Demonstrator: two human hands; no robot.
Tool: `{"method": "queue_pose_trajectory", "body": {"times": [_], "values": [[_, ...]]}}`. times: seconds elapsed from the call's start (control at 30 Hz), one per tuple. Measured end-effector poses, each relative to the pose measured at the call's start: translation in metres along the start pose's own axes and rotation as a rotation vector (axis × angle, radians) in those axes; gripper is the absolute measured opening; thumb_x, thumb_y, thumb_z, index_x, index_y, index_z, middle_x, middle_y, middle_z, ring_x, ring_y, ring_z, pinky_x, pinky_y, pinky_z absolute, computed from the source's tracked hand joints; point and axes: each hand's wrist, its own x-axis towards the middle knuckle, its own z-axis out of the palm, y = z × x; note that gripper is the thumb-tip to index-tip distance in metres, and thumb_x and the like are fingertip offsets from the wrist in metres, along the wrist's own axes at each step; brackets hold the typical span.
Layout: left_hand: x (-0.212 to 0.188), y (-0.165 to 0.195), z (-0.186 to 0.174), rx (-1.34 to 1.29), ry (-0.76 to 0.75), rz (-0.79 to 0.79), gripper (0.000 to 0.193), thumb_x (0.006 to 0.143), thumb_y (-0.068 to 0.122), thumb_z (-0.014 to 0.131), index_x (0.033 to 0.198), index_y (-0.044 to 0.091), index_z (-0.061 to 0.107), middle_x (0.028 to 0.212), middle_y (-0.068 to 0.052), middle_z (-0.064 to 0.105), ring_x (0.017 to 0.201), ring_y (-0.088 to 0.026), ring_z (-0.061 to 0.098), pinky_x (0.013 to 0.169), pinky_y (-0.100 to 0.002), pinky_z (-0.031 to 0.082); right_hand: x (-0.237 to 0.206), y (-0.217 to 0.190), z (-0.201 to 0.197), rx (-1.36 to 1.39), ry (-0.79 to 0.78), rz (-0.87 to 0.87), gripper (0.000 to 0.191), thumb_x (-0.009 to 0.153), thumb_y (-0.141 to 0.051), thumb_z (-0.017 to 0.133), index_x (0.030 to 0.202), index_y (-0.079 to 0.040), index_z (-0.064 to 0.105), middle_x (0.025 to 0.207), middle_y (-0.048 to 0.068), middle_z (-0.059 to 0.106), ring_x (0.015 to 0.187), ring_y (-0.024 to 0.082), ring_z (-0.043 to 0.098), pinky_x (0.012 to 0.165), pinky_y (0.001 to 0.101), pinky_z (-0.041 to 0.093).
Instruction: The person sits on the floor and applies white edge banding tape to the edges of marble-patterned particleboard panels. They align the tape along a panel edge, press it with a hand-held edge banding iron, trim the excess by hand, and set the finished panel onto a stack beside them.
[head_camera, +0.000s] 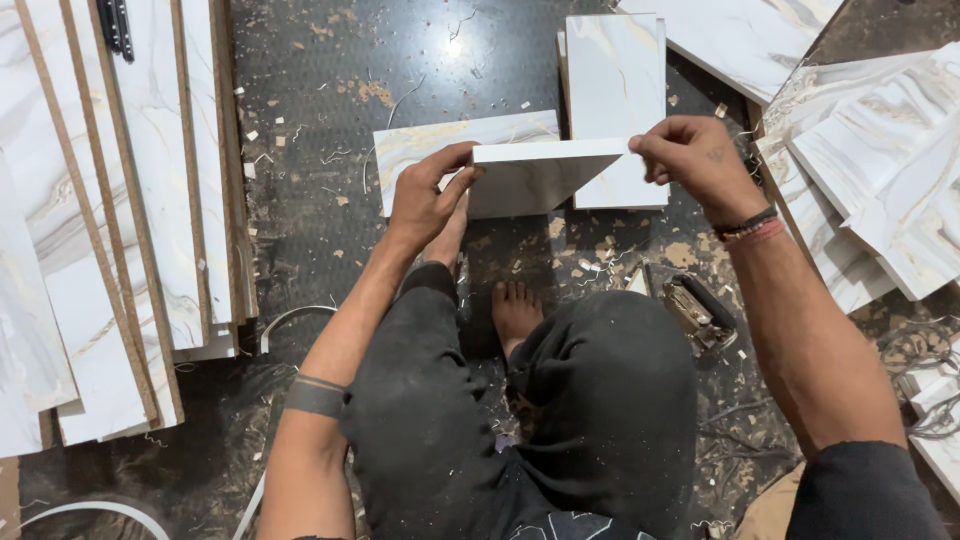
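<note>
Hands gripped a marble-patterned panel (535, 172) edge-up: left hand (425, 200) clamped its left end, right hand (690, 155) pinched its right corner; keeping it level seemed wise above the dusty floor (320, 120).

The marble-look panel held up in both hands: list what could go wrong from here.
1. The marble-look panel is pinched only at its ends by the left hand and right hand; it might slip and drop towards the bare foot below.
2. The hand tool and shavings lie on the dark floor beside that foot, so shifting could mean stepping on them.
</note>
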Motion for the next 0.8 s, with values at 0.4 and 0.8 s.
{"method": "queue_pose_trajectory", "body": {"times": [0.4,0.8], "values": [[-0.004,-0.002,-0.005,0.05,0.011,0.033,0.033,0.097,0.023,0.075,0.124,0.006,0.07,0.111,-0.014,0.077,0.105,-0.026,0.077,0.085,-0.035,0.06,0.0,-0.03,0.041,-0.773,0.203,-0.341,0.042,0.096,-0.041,0.079,0.085,-0.004,0.062,0.072,0.008,0.063,0.066,0.025,0.063,0.06,0.0419,0.048],[-0.003,-0.004,-0.004,0.072,0.021,0.022,0.033,0.095,0.023,0.076,0.123,0.007,0.071,0.112,-0.014,0.077,0.103,-0.027,0.078,0.084,-0.035,0.06,0.019,0.04,0.027,0.048,-0.022,0.144,0.023,0.106,-0.026,0.055,0.097,-0.006,0.065,0.069,-0.003,0.06,0.058,0.009,0.058,0.054,0.0243,0.051]]}}
